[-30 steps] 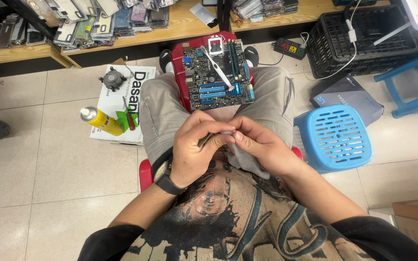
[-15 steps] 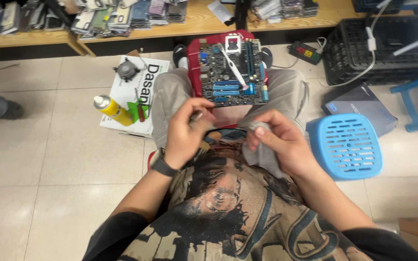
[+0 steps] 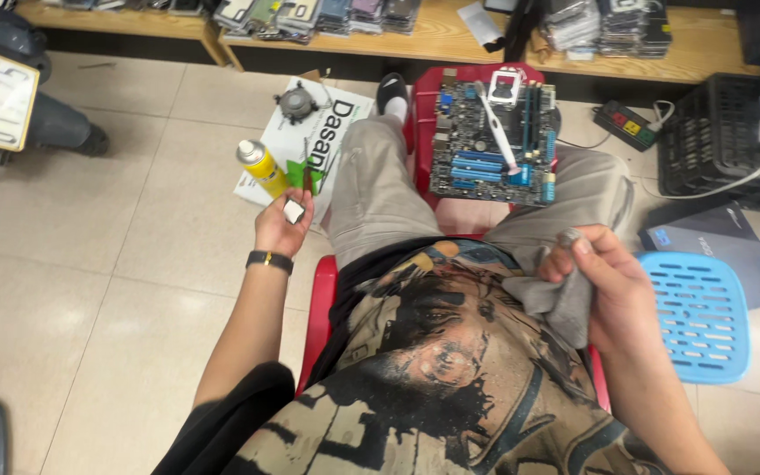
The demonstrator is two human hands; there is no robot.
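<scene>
Left fingers (image 3: 296, 200) pinch a small square chip (image 3: 293, 211), left hand (image 3: 281, 224) stretched out left over the floor near the yellow can (image 3: 262, 168). Right hand (image 3: 604, 286) closed on a grey cloth (image 3: 556, 303) at the right thigh. Motherboard (image 3: 490, 145) lies far, on the knees.

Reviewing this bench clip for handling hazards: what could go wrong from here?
1. The circuit board lies unclamped across the person's knees with a white brush loose on top; a leg shift could tip both onto the tile floor.
2. The left hand pinches a small square chip out over the floor, beside the yellow spray can; a slip could drop it.
3. The right hand holds a grey cloth, so it may be slow to catch anything.
</scene>
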